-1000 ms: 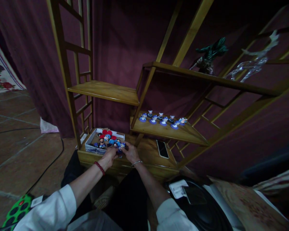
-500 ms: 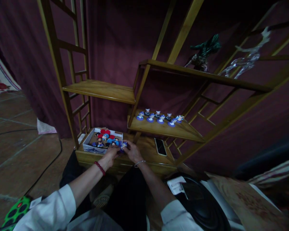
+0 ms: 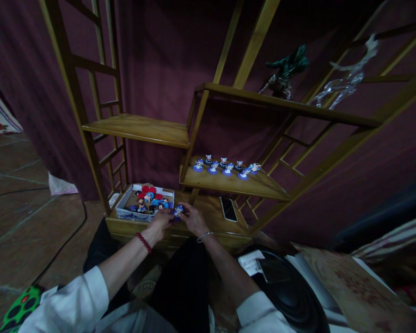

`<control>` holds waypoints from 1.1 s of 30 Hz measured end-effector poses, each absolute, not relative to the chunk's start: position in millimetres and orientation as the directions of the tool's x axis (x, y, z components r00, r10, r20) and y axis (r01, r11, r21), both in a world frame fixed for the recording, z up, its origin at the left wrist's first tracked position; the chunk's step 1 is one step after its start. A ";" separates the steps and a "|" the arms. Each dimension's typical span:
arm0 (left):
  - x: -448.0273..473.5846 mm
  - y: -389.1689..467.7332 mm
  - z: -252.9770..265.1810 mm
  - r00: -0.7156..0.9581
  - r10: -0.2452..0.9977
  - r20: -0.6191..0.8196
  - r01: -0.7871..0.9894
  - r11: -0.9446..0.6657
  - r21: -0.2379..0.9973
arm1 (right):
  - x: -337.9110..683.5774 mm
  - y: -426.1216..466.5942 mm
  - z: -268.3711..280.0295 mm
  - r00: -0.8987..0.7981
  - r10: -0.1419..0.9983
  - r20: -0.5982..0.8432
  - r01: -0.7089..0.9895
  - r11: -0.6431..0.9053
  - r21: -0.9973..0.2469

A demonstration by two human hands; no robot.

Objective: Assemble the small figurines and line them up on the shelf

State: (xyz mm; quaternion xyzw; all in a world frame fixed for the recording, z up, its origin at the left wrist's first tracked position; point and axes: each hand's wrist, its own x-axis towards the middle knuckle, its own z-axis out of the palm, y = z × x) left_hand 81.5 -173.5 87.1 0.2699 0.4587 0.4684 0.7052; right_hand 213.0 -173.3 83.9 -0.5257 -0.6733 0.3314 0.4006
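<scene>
Between my two hands, just past the box's right front corner, is a small purple-haired figurine [image 3: 178, 211]. My left hand [image 3: 162, 218] has its fingers closed on the figurine's left side, low down. From the right, my right hand [image 3: 193, 219] pinches the same figurine. The fingertips partly cover its base. A shallow cardboard box [image 3: 124, 214] with several loose figurines and red pieces stands left of my hands. On the raised shelf [image 3: 229, 184], several purple-and-white figurines [image 3: 213, 167] stand in front of several darker figurines [image 3: 223, 162].
A phone [image 3: 228, 209] lies on the lower board to the right. Above stand a dark green statue [image 3: 287, 71] and a clear deer figure [image 3: 346, 83]. A black stool [image 3: 291, 296] holding papers is at my right. A cable [image 3: 69, 245] runs over the floor.
The view has shifted slightly, so the shelf appears further left. Both hands keep hold of the figurine, which now shows a little more clearly between them.
</scene>
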 end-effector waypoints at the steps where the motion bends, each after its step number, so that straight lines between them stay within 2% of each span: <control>1: 82.7 -173.7 86.4 0.143 0.909 -0.392 -0.418 0.415 0.808 | 214.3 -174.3 83.8 -0.129 0.974 0.188 0.440 0.226 -0.869; 9: 94.0 -177.0 87.7 0.161 0.905 -0.395 -0.465 0.422 0.778 | 225.5 -179.6 82.9 -0.115 0.969 0.217 0.485 0.246 -0.839; 27: 109.2 -188.4 69.9 0.214 0.864 -0.456 -0.279 0.501 0.819 | 225.1 -212.2 58.5 0.098 0.964 0.249 0.612 0.138 -0.779; 33: 101.1 -193.8 72.4 0.236 0.853 -0.465 -0.287 0.518 0.806 | 215.3 -221.1 61.0 0.124 0.960 0.249 0.623 0.120 -0.773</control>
